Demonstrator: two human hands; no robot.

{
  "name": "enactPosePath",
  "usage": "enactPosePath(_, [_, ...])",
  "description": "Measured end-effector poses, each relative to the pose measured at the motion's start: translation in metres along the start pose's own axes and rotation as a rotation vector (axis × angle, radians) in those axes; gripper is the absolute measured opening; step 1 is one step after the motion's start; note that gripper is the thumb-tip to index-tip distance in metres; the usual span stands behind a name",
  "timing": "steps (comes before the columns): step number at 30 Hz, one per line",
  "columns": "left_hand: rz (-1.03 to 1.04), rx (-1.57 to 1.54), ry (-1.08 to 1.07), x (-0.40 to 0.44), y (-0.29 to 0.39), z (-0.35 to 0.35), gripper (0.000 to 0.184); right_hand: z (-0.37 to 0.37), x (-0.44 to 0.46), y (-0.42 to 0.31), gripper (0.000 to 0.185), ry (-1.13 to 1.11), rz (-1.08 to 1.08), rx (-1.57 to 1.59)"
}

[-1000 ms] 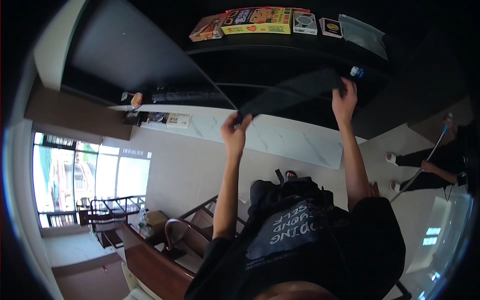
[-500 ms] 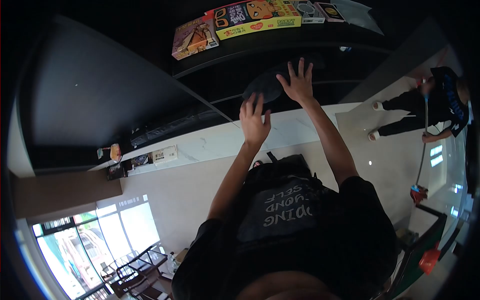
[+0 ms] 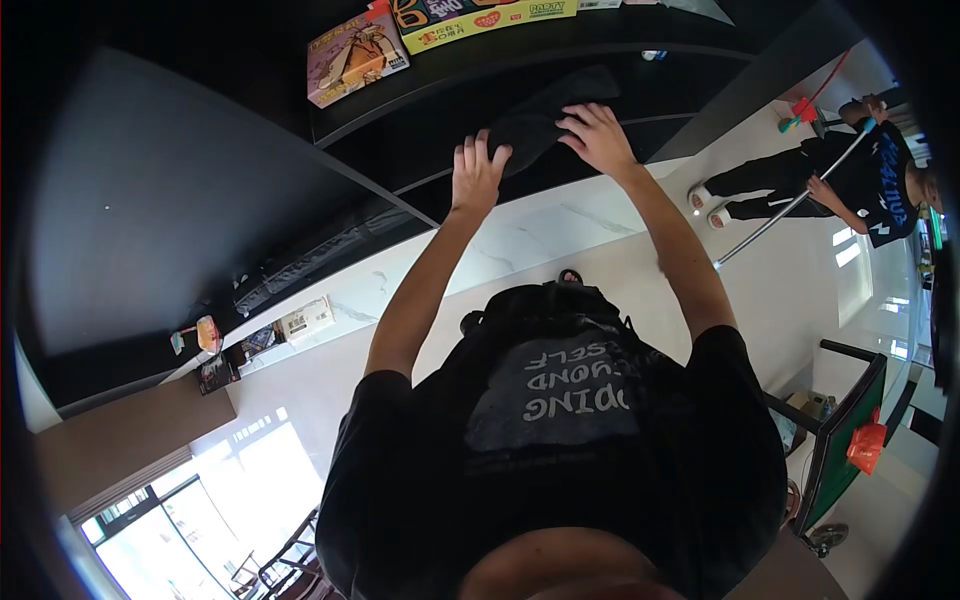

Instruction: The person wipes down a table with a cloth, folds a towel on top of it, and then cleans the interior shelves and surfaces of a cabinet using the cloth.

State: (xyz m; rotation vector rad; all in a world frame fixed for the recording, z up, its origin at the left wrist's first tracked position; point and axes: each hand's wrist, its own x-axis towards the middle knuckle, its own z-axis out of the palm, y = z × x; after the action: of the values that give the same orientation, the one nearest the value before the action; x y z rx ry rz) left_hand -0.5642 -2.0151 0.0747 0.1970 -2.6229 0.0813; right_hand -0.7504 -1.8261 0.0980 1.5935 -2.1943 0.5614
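A dark, soft-looking piece, perhaps cloth (image 3: 532,130), lies in the black shelf bay and is hard to make out against it. My left hand (image 3: 477,175) is at its left end, fingers bent a little and thumb held apart. From the right, my right hand (image 3: 603,140) touches the dark piece with its fingertips, the fingers curved and the thumb apart. Neither hand visibly grips anything. Under both hands the piece's lower edge blends into the shelf shadow.
Boxed games, one pink (image 3: 358,55) and one yellow (image 3: 490,25), stand on the shelf above. A black panel (image 3: 170,200) fills the left. At right, another person (image 3: 850,180) holds a long pole (image 3: 790,208). A green-sided cart (image 3: 845,440) stands lower right.
My hands have spread apart, the left moving left and up, with fingers more bent. The dark piece looks shifted up. The view has tilted, and the other person's pole has swung.
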Motion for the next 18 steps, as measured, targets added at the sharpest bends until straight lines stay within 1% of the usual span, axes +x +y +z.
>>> enactPosePath(1, [0.056,0.073,0.03,-0.002,-0.004,0.004,0.043,0.0,-0.001,0.005,0.026,-0.011,-0.007,0.04])
enactPosePath(2, [0.054,0.072,0.027,-0.004,-0.007,0.008,0.043,-0.001,0.0,0.009,0.023,-0.024,-0.013,0.078])
enactPosePath(3, [0.056,0.003,0.034,-0.001,-0.007,0.0,0.038,-0.01,0.003,0.006,0.02,0.039,-0.05,0.086])
enactPosePath(4, [0.055,-0.067,0.036,0.0,-0.006,-0.01,0.032,-0.015,0.003,0.005,0.02,0.034,-0.053,0.091])
enactPosePath(5, [0.051,-0.065,0.031,0.001,-0.009,-0.021,0.032,-0.02,0.003,0.004,0.02,0.037,-0.012,0.149])
enactPosePath(7, [0.05,-0.561,-0.1,0.011,-0.018,-0.048,0.02,-0.038,0.007,0.0,0.019,0.049,0.033,0.215])
enactPosePath(8, [0.055,-0.554,-0.094,0.02,-0.018,-0.058,0.02,-0.052,0.008,-0.001,0.018,0.127,0.056,0.267])
enactPosePath(9, [-0.086,-0.769,-0.126,0.023,-0.014,-0.072,0.016,-0.066,0.004,-0.008,0.018,0.192,0.088,0.327])
enactPosePath(10, [-0.232,-0.981,-0.158,0.024,-0.01,-0.079,0.014,-0.08,0.001,-0.014,0.018,0.189,0.093,0.331])
enactPosePath(11, [-0.267,-1.125,-0.032,0.022,-0.004,-0.077,0.018,-0.091,-0.003,-0.019,0.018,0.146,0.218,0.479])
enactPosePath(12, [-0.27,-1.125,-0.037,0.022,-0.003,-0.082,0.018,-0.097,-0.004,-0.02,0.019,0.103,0.344,0.626])
enactPosePath(14, [-0.463,-1.329,-0.094,0.023,-0.004,-0.095,0.02,-0.105,-0.01,-0.013,0.021,0.098,0.312,0.641])
enactPosePath(15, [-0.516,-1.386,-0.092,0.025,-0.005,-0.098,0.024,-0.113,-0.012,-0.011,0.021,-0.099,0.392,0.738])
enactPosePath(16, [-0.519,-1.385,-0.101,0.026,-0.006,-0.103,0.024,-0.118,-0.015,-0.01,0.021,-0.296,0.472,0.832])
enactPosePath(17, [-0.531,-1.435,-0.153,0.028,-0.007,-0.109,0.025,-0.111,-0.023,-0.008,0.021,-0.257,0.426,0.946])
enactPosePath(18, [-0.542,-1.484,-0.204,0.03,-0.009,-0.114,0.026,-0.112,-0.026,-0.006,0.021,-0.255,0.433,0.949])
